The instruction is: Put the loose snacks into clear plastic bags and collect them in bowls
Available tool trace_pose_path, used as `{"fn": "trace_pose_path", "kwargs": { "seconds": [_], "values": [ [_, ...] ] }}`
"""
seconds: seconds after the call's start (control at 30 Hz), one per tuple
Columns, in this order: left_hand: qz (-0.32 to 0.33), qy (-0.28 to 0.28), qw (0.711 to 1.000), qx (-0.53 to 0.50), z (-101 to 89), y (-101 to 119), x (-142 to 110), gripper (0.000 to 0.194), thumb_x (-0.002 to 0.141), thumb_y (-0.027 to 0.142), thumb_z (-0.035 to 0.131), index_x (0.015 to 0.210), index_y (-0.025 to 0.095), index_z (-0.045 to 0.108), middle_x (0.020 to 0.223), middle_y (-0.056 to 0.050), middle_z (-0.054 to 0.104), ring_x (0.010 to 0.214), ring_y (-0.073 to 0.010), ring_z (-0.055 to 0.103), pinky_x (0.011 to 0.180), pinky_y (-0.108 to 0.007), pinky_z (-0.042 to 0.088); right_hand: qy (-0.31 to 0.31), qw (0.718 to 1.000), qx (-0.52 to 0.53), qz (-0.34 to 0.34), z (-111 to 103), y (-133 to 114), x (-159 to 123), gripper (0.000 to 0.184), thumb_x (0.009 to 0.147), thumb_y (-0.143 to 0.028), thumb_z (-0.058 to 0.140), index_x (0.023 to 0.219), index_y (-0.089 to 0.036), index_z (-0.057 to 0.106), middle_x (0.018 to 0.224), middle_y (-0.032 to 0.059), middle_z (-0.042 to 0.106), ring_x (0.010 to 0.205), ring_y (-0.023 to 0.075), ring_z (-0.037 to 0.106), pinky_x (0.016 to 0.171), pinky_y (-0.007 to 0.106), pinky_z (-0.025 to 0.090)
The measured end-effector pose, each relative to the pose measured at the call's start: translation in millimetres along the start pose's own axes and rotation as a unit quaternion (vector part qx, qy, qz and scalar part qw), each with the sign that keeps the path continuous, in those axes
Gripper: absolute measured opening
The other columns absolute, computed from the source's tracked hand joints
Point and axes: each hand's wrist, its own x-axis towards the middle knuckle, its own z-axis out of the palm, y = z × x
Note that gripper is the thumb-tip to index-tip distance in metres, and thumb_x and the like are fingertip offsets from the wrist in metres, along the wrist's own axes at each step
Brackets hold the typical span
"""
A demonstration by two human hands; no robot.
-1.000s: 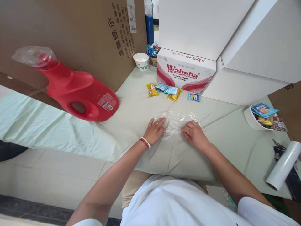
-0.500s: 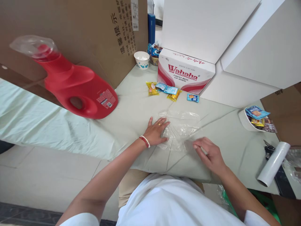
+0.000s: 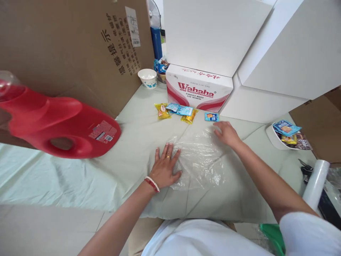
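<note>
A crinkled sheet of clear plastic film [image 3: 202, 163] lies spread on the cloth-covered table. My left hand [image 3: 165, 165] rests flat on its left side, fingers spread, with a ring and a beaded bracelet on. Above the sheet's far right corner is my right hand [image 3: 226, 133], thumb and fingers slightly apart, with nothing visible in it. Just beyond its fingertips lies a small blue snack packet [image 3: 211, 117]. To the left of that are a yellow snack packet [image 3: 162, 111], light blue packets [image 3: 180, 109] and another yellow packet [image 3: 189, 117].
A white-and-red water carton [image 3: 198, 90] stands at the back, beside a paper bowl [image 3: 148, 79]. A big red jug [image 3: 64, 124] occupies the left. On the right are a snack-filled white container [image 3: 274, 139] and a roll of film [image 3: 316, 185].
My right hand has moved forward from the sheet's near right edge to its far right corner, near the blue packet. The film lies more spread out. My left hand stays on it.
</note>
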Motion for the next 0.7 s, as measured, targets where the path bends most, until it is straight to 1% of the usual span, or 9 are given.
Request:
{"fn": "trace_pose_path", "kwargs": {
  "seconds": [0.1, 0.17, 0.23, 0.3, 0.4, 0.47, 0.5, 0.6, 0.7],
  "values": [
    [0.02, -0.008, 1.0, 0.011, -1.2, -1, -2, 0.086, 0.085, 0.047, 0.067, 0.162, 0.029, 0.032, 0.173, -0.019, 0.011, 0.16, -0.0439, 0.008, 0.121, -0.075, 0.004, -0.023, 0.998, -0.05, 0.002, 7, 21, 71, 0.062, 0.092, -0.034, 0.061, 0.148, -0.011, 0.052, 0.148, 0.0182, 0.056, 0.134, 0.0368, 0.048, 0.112, 0.046, 0.041],
    [0.032, -0.006, 0.999, 0.012, -1.5, -2, -3, 0.083, 0.087, 0.051, 0.065, 0.161, 0.031, 0.033, 0.173, -0.018, 0.013, 0.16, -0.0431, 0.01, 0.12, -0.075, 0.004, -0.048, 0.995, -0.092, -0.002, 17, 28, 94, 0.057, 0.094, -0.035, 0.059, 0.144, -0.009, 0.056, 0.14, 0.0199, 0.061, 0.129, 0.0372, 0.05, 0.108, 0.046, 0.042],
    [0.043, 0.002, 0.999, 0.009, -0.6, -4, -4, 0.083, 0.09, 0.057, 0.061, 0.162, 0.03, 0.031, 0.172, -0.018, 0.015, 0.159, -0.0415, 0.013, 0.121, -0.074, 0.004, -0.057, 0.99, -0.128, -0.013, 22, 31, 99, 0.044, 0.099, -0.03, 0.048, 0.137, -0.011, 0.062, 0.129, 0.0201, 0.067, 0.121, 0.0358, 0.053, 0.1, 0.044, 0.045],
    [0.054, 0.009, 0.999, 0.005, 0.9, -6, -4, 0.083, 0.091, 0.06, 0.058, 0.162, 0.029, 0.03, 0.173, -0.017, 0.016, 0.159, -0.0395, 0.016, 0.123, -0.072, 0.005, -0.043, 0.989, -0.142, -0.006, 18, 33, 97, 0.041, 0.1, -0.022, 0.039, 0.132, -0.014, 0.064, 0.121, 0.0191, 0.069, 0.114, 0.0336, 0.056, 0.09, 0.042, 0.048],
    [0.067, 0.011, 0.998, -0.003, 1.4, -8, -4, 0.082, 0.093, 0.06, 0.056, 0.163, 0.027, 0.029, 0.173, -0.017, 0.016, 0.159, -0.0369, 0.019, 0.124, -0.068, 0.006, 0.046, 0.992, -0.105, 0.055, -1, 28, 101, 0.039, 0.101, -0.019, 0.035, 0.126, -0.016, 0.064, 0.114, 0.0165, 0.071, 0.103, 0.031, 0.06, 0.083, 0.039, 0.047],
    [0.069, 0.009, 0.998, -0.008, 0.2, -7, -3, 0.081, 0.093, 0.058, 0.056, 0.163, 0.026, 0.029, 0.173, -0.017, 0.016, 0.159, -0.0364, 0.021, 0.125, -0.067, 0.007, 0.087, 0.994, -0.048, 0.048, -13, 13, 118, 0.039, 0.103, -0.022, 0.031, 0.126, -0.014, 0.062, 0.114, 0.0151, 0.071, 0.101, 0.0286, 0.062, 0.084, 0.036, 0.047],
    [0.068, 0.007, 0.998, -0.01, -0.6, -7, -3, 0.08, 0.094, 0.057, 0.055, 0.163, 0.026, 0.03, 0.173, -0.017, 0.016, 0.158, -0.0364, 0.021, 0.125, -0.067, 0.007, 0.079, 0.996, -0.021, 0.018, -16, 2, 129, 0.04, 0.104, -0.022, 0.029, 0.127, -0.013, 0.061, 0.116, 0.0147, 0.07, 0.102, 0.0272, 0.062, 0.086, 0.035, 0.047],
    [0.061, -0.002, 0.998, -0.014, -2.9, -6, -2, 0.077, 0.095, 0.058, 0.053, 0.162, 0.026, 0.031, 0.173, -0.017, 0.016, 0.158, -0.0365, 0.022, 0.125, -0.068, 0.008, -0.001, 0.998, 0.011, -0.055, -7, -42, 165, 0.038, 0.106, -0.022, 0.028, 0.124, -0.012, 0.061, 0.121, 0.0146, 0.069, 0.105, 0.025, 0.063, 0.089, 0.033, 0.047],
    [0.056, -0.007, 0.998, -0.018, -3.9, -4, -2, 0.075, 0.096, 0.059, 0.051, 0.162, 0.027, 0.032, 0.173, -0.016, 0.016, 0.158, -0.0359, 0.023, 0.125, -0.068, 0.01, -0.045, 0.998, -0.026, -0.028, 16, -80, 189, 0.034, 0.106, -0.026, 0.036, 0.126, -0.014, 0.06, 0.127, 0.0184, 0.067, 0.106, 0.0285, 0.064, 0.087, 0.036, 0.049]
  ]
}}
